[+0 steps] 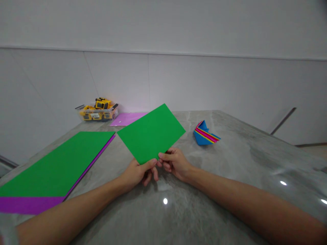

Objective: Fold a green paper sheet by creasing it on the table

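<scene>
Both hands hold a green sheet of paper (152, 132) above the table, tilted with one corner up. My left hand (139, 172) pinches its lower edge, thumb on top. Close beside it, my right hand (176, 162) grips the same edge a little further right, fingers curled beneath. To the right of the sheet lies a folded paper piece (204, 134), blue with pink, yellow and red stripes. A larger green sheet (58, 161) rests at the left on purple paper (30, 205) that shows along its edges.
A clear plastic box (98, 115) of yellow toy vehicles (102, 103) stands at the back left of the grey marbled table (230, 211). Flat beside it lies a pink-purple sheet (125, 119). A white wall (204, 81) rises behind the table.
</scene>
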Available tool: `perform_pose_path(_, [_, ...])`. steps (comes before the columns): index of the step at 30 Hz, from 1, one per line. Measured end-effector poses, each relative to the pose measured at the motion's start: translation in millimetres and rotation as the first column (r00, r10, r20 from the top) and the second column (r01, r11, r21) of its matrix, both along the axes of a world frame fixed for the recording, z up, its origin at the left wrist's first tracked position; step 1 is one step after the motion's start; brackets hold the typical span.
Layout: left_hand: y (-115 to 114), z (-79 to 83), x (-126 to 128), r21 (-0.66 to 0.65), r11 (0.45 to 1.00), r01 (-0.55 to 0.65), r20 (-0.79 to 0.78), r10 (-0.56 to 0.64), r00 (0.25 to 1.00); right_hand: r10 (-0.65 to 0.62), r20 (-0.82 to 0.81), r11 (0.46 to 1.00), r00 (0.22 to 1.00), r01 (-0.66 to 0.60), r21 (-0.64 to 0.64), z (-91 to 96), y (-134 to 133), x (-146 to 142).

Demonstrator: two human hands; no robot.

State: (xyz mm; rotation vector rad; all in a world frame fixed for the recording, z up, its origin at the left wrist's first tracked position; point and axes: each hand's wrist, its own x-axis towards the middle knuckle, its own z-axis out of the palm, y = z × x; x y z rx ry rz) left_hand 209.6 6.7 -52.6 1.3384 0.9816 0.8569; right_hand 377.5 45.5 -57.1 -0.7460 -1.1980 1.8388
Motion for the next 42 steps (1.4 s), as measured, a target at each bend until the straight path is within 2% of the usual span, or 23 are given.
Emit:
perform_pose_path(8, [3, -4.6, 1, 0.006, 1.000, -0.020, 0.030, 0.020, 0.999, 0.049, 0.024, 0.999, 0.999, -0.049, -0.019, -3.6, 6, 4])
perform_pose_path(15, [2, -0.6, 1, -0.001, 1.000, -0.003, 0.047, 0.003, 0.999, 0.043, 0.027, 0.999, 0.999, -0.043, -0.023, -3.1, 6, 4])
perform_pose_path(26, [3, -5.4, 0, -0.008, 1.000, 0.000, 0.056, 0.001, 0.998, 0.035, 0.016, 0.999, 0.999, -0.035, -0.011, -1.6, 2, 8])
perform_pose_path(34, [2, -1.6, 1, 0.043, 0.999, 0.013, 0.051, -0.015, 0.999, 0.054, 0.028, 0.997, 0.998, -0.053, -0.047, 2.8, 2, 5])
perform_pose_path(38, [2, -1.9, 0, 0.027, 1.000, 0.009, 0.055, -0.011, 0.998, 0.013, 0.027, 0.996, 1.000, -0.011, -0.091, 2.7, 5, 7])
perform_pose_path(42, [-1, 1.1, 2, -0.001, 1.000, -0.017, 0.027, 0.017, 1.000, -0.092, 0.001, 0.987, 0.996, 0.091, -0.129, 1.6, 13, 8])
